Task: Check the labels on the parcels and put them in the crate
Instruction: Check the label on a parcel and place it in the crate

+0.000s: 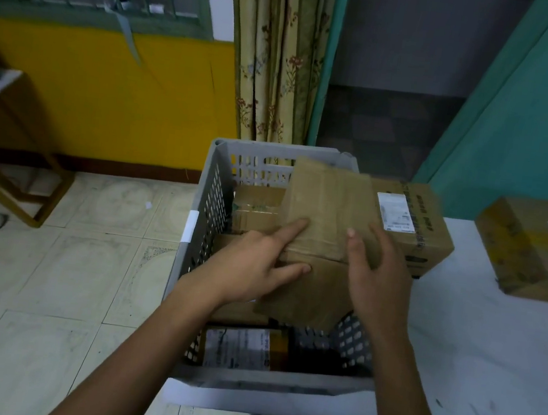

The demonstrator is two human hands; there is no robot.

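A grey perforated crate (204, 199) stands on the left end of a white table (474, 363). A brown taped parcel (327, 214) lies tilted over the crate's top. My left hand (258, 267) presses straight fingers on its left side. Beside its right edge is my right hand (378, 272), fingers straight and touching it. Inside the crate lie other parcels, one with a white label (238, 347) near the front and one (255, 208) at the back. A labelled box (412, 224) sits just right of the crate.
Another cardboard box (533, 249) with a label rests at the table's far right. A tiled floor (49, 283), a wooden stand (7, 147) and a yellow wall lie to the left. A curtain (277, 56) hangs behind the crate.
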